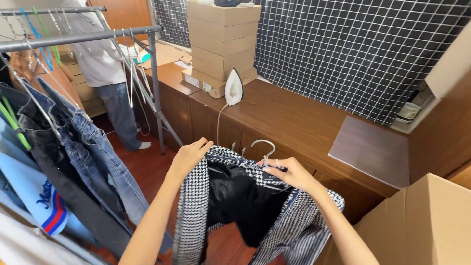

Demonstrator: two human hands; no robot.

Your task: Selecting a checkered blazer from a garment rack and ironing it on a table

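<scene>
Both arms reach forward; the left hand [189, 156] grips the houndstooth jacket [255, 211] at its shoulder, the right hand [289, 172] pinches its metal hanger [265, 146].

A: Bright, even indoor light; soft sheen on the worktop [294, 118] and a pale glare patch on its grey mat [368, 149].

B: Shadows?

A: Faint ones only, under the iron [234, 87] and the boxes [223, 37].

B: Sharpness?

A: Mostly crisp. The rail [78, 37] bows and the carton [422, 225] stretches from wide-lens distortion at the edges; the near forearms look slightly soft.
</scene>
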